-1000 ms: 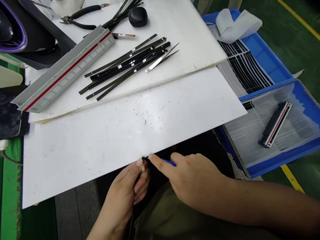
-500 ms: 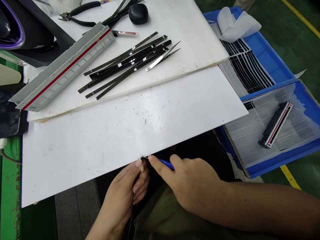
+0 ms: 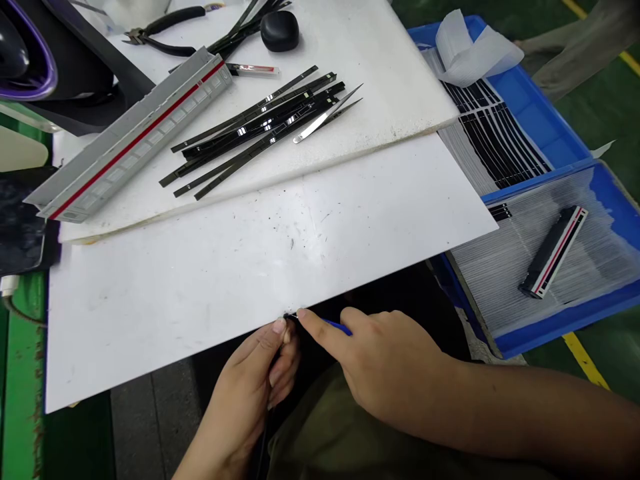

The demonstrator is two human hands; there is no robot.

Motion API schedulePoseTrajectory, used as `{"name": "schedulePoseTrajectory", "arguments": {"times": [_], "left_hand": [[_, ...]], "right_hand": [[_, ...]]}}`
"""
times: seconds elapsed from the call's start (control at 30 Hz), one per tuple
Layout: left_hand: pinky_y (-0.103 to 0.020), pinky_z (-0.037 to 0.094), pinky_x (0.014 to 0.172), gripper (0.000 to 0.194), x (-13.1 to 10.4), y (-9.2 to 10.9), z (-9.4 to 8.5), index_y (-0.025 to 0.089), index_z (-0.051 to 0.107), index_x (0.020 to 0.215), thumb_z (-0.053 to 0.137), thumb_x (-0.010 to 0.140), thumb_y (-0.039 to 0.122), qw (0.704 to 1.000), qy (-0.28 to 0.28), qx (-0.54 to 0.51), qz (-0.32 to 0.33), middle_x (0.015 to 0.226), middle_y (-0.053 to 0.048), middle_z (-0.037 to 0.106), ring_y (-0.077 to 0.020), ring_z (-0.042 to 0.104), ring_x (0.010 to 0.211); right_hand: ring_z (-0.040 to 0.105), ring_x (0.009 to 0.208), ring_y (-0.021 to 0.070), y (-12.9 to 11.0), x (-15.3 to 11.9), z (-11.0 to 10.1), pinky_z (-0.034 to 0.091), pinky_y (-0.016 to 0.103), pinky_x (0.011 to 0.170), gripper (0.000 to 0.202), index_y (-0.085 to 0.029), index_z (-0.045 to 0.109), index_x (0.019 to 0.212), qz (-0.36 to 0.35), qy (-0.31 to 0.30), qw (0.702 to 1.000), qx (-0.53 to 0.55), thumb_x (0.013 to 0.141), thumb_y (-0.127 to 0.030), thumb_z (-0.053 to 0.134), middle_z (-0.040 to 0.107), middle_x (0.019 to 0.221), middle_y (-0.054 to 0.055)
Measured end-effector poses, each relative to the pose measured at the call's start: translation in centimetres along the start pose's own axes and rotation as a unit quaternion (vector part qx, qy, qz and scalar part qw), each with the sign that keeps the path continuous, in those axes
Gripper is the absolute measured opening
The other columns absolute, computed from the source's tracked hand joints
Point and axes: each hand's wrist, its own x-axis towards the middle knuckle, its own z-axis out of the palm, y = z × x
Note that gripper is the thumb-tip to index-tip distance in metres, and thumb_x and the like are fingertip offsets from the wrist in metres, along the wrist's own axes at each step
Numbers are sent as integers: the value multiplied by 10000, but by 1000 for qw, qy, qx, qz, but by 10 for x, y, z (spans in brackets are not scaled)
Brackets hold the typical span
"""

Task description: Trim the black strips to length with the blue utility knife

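At the front edge of the white board (image 3: pixel 200 287), my left hand (image 3: pixel 253 367) is closed, thumb and fingers pinching the end of a thin black strip (image 3: pixel 263 443). The rest of the strip hangs down below the hand. My right hand (image 3: pixel 385 360) grips a blue-handled craft knife (image 3: pixel 339 327), its index finger stretched along the tool. The knife's slim metal tip meets the strip's end close to my left thumb; the exact contact is too small to make out.
Several black strips (image 3: pixel 250 130) and tweezers (image 3: pixel 327 117) lie on a foam slab (image 3: pixel 390 73). Nearby are a grey model train carriage shell (image 3: pixel 135 143), cutting pliers (image 3: pixel 170 30) and a black case (image 3: pixel 279 30). Blue trays (image 3: pixel 560 327) stand right; a person's leg (image 3: pixel 585 50) shows behind.
Both hands stay almost in place, with the knife tip still at the strip's end. A person's leg has come into view at the upper right. The view has shifted slightly.
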Motion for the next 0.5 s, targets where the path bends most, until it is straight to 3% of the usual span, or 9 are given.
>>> {"name": "schedulePoseTrajectory", "arguments": {"times": [0.23, 0.5], "left_hand": [[-152, 250, 367, 383, 0, -1, -3, 185, 520, 697, 629, 898, 492, 1000, -3, -4, -2, 485, 67, 351, -65, 236, 424], [-145, 195, 345, 346, -2, 0, -6, 198, 517, 719, 593, 914, 473, 997, -24, -65, -32, 482, 81, 319, -58, 169, 402]], "right_hand": [[556, 493, 165, -5, 1, 0, 100, 321, 429, 639, -258, 366, 1535, -10, -22, 999, -48, 912, -174, 477, 578, 772, 35], [566, 510, 167, -10, -1, 3, 125, 309, 408, 615, -260, 373, 1531, 1, -26, 997, -66, 930, -162, 454, 580, 779, 39]]}}
